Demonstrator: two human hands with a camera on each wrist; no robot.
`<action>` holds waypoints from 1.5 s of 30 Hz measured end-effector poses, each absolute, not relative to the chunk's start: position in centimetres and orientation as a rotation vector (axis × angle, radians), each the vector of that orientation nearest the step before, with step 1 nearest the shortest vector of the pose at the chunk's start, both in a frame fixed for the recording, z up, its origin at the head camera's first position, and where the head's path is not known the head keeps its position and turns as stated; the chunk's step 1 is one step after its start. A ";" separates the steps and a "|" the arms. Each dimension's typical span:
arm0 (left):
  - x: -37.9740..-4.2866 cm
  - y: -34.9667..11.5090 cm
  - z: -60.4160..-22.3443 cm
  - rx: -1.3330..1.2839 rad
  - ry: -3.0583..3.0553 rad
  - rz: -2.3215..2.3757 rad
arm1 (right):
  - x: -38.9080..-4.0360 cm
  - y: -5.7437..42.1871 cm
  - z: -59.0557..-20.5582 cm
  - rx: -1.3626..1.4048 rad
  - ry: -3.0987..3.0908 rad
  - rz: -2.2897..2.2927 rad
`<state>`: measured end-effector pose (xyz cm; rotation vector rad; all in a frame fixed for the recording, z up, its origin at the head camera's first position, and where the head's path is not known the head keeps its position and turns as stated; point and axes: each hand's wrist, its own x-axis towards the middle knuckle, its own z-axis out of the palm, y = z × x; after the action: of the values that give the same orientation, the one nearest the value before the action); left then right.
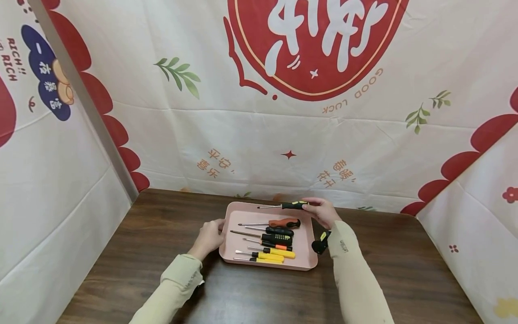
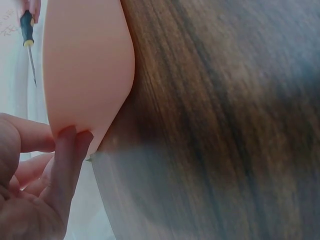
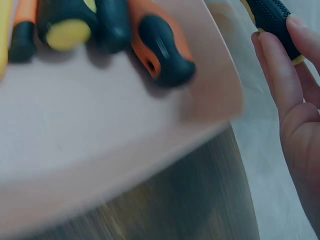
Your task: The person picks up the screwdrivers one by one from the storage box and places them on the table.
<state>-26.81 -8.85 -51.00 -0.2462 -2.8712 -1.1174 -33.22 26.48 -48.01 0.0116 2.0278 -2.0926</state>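
A pink tray lies on the table with several screwdrivers side by side in it. My left hand grips the tray's left wall; in the left wrist view its thumb and fingers pinch the rim. Over the tray's far edge, my right hand holds a black-and-yellow screwdriver by its handle end, the shaft pointing left. Nearest to it in the tray is an orange-and-black screwdriver. Nearer to me follow black-handled ones, including a thick black screwdriver, then yellow-handled screwdrivers.
The dark wooden table meets a printed cloth backdrop just behind the tray. More cloth walls stand at the left and right. A black-and-yellow strapped device sits at my right wrist, close to the tray's right side.
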 end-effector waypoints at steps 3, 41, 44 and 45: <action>-26.9 -8.9 -51.0 -0.237 -2.875 -1.113 | -33.0 27.9 -47.6 0.007 1.963 -2.159; -26.9 -9.0 -51.0 -0.235 -2.858 -1.041 | -28.3 40.0 -47.2 0.039 1.776 -2.392; -26.8 -9.0 -50.9 -0.229 -2.878 -1.033 | -28.2 40.5 -47.4 0.052 1.776 -2.393; -26.8 -9.0 -50.9 -0.228 -2.877 -1.036 | -28.1 40.7 -47.5 0.052 1.777 -2.397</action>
<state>-26.81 -8.98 -50.89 -0.2283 -2.8771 -1.0357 -28.14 40.68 -47.53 0.0522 1.7767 -2.3971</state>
